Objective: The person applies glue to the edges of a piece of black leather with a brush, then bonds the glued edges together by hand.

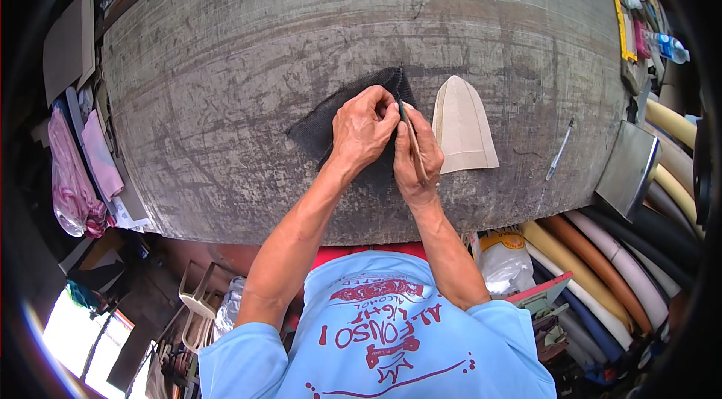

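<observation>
A piece of black woven fabric (320,124) lies on the worktable under both hands, its peak pointing away from me. My left hand (362,128) is closed over it, thumb and fingertips pinched close to my right fingertips; what they pinch is hidden. My right hand (419,154) is closed around a slim, flat brown piece (414,145) standing on edge along the palm. Its kind is not clear. A small dark green bit shows at the fingertips. Just right of that hand lies a beige arch-shaped template (461,128) with lines marked on it.
A pen (560,149) lies on the scuffed worktable (248,60) to the right. A metal plate (629,166) sits at the right edge, above rolls of material (594,267). A water bottle (669,48) is at far right. Plastic-wrapped pink material (71,173) hangs at the left edge.
</observation>
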Demonstrator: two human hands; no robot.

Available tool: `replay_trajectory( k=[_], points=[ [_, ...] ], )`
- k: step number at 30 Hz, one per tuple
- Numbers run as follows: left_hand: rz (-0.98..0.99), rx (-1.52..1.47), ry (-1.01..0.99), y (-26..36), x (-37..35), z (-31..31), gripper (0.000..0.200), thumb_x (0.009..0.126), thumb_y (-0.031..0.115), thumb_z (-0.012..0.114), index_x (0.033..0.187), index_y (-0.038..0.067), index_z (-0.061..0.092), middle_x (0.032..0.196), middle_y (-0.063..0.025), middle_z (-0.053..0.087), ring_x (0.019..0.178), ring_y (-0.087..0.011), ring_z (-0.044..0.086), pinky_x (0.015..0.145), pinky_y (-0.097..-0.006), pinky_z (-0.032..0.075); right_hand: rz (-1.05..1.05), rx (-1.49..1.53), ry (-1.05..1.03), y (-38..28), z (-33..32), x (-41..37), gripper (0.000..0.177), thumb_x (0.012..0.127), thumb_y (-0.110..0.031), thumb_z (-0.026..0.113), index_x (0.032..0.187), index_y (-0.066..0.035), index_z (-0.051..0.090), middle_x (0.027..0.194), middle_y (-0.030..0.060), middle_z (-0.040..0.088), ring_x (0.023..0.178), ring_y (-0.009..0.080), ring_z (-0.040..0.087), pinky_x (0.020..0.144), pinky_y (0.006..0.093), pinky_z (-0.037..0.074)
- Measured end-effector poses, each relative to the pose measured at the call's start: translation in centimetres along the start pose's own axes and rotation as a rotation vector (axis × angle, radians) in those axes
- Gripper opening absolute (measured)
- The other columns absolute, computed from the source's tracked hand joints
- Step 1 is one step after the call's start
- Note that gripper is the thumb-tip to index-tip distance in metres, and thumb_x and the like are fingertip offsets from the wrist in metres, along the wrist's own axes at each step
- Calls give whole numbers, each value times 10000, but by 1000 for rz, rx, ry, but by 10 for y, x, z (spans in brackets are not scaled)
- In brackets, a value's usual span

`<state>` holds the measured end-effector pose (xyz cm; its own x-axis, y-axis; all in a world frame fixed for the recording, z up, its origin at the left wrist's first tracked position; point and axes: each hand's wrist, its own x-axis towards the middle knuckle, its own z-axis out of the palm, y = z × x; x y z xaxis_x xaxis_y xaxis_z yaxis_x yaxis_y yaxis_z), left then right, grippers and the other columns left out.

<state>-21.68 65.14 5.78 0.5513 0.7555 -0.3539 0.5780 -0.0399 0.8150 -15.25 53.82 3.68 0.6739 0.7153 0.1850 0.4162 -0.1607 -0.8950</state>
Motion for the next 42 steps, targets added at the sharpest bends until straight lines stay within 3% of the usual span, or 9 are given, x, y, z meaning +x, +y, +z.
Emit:
replay_trajectory(
  k=[9, 12, 24, 42],
  points=[
    [-14, -4, 38, -3, 0, 5, 177, 909, 184, 667, 878, 12, 635, 647, -27, 578, 585, -103, 523, 558, -290, 452, 13, -18, 62, -2, 4, -6, 262, 987, -34, 564, 1233, 49, 597, 1132, 216, 672, 1001, 338, 707, 795, 389, 589],
    [-21, -22, 20, -3, 0, 4, 174, 909, 183, 668, 881, 15, 634, 646, -26, 577, 583, -101, 521, 555, -291, 452, 94, 36, 57, -4, 3, -6, 267, 979, -33, 580, 1234, 44, 598, 1125, 218, 676, 991, 333, 711, 803, 385, 593],
    [-50, -33, 6, -2, -1, 1, 171, 913, 192, 664, 888, 26, 633, 654, -23, 583, 590, -98, 525, 563, -290, 455, -31, -26, 25, 1, 0, 0, 269, 955, -21, 617, 1219, 32, 618, 1152, 210, 684, 1070, 350, 690, 880, 393, 583],
    [-50, -43, -9, -3, 1, 1, 176, 895, 186, 673, 898, 12, 649, 685, -22, 605, 609, -104, 545, 582, -281, 474, 98, 94, -116, 3, -6, 6, 284, 984, -57, 584, 1255, 27, 570, 1210, 218, 647, 1062, 357, 659, 902, 409, 539]
  ],
)
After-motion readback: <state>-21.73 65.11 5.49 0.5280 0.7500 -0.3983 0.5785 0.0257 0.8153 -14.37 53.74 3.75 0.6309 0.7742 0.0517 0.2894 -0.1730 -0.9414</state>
